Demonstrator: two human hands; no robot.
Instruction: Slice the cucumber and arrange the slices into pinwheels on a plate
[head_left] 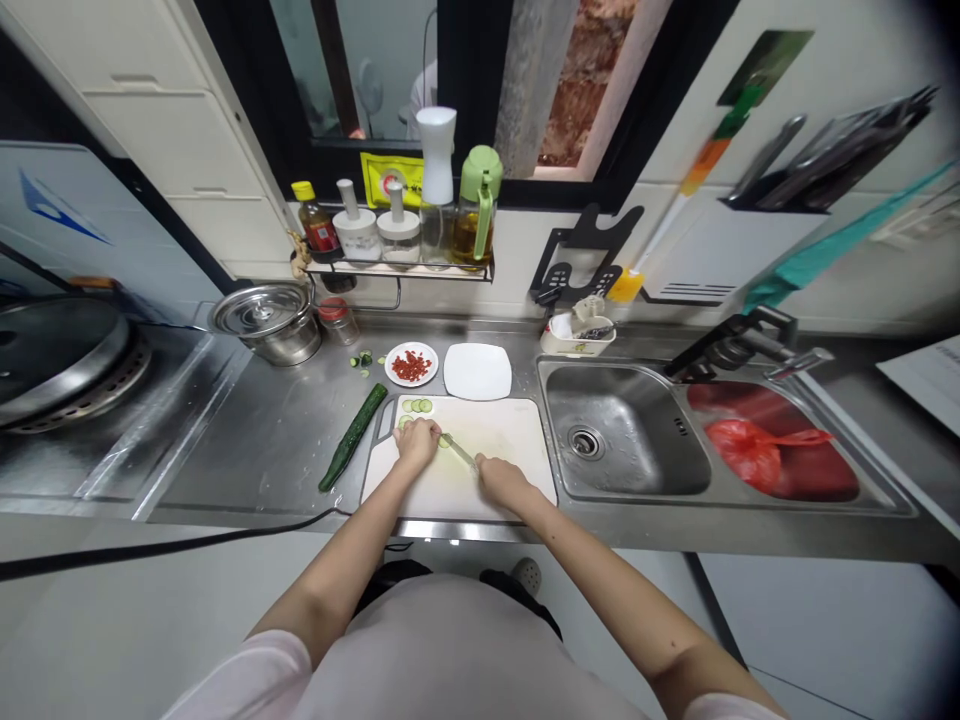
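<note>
My right hand (pixel 502 480) is closed around the handle of a kitchen knife (pixel 460 453), whose blade points up and left over the white cutting board (pixel 517 430). Beside the blade tip, the bent fingers of my left hand (pixel 418 440) press on a cucumber piece (pixel 444 441), mostly hidden beneath them. Several cucumber slices (pixel 417 406) lie at the board's upper left, just beyond my left hand. A whole dark green cucumber (pixel 353 437) rests on the steel counter, left of the board.
Behind the board stand a plate of chopped red pieces (pixel 411 366) and a white plate (pixel 478 371). Cucumber scraps (pixel 361 360) lie nearby. A steel sink (pixel 626 430) is on the right, a lidded pot (pixel 274 325) back left. Above runs a seasoning rack (pixel 405 266).
</note>
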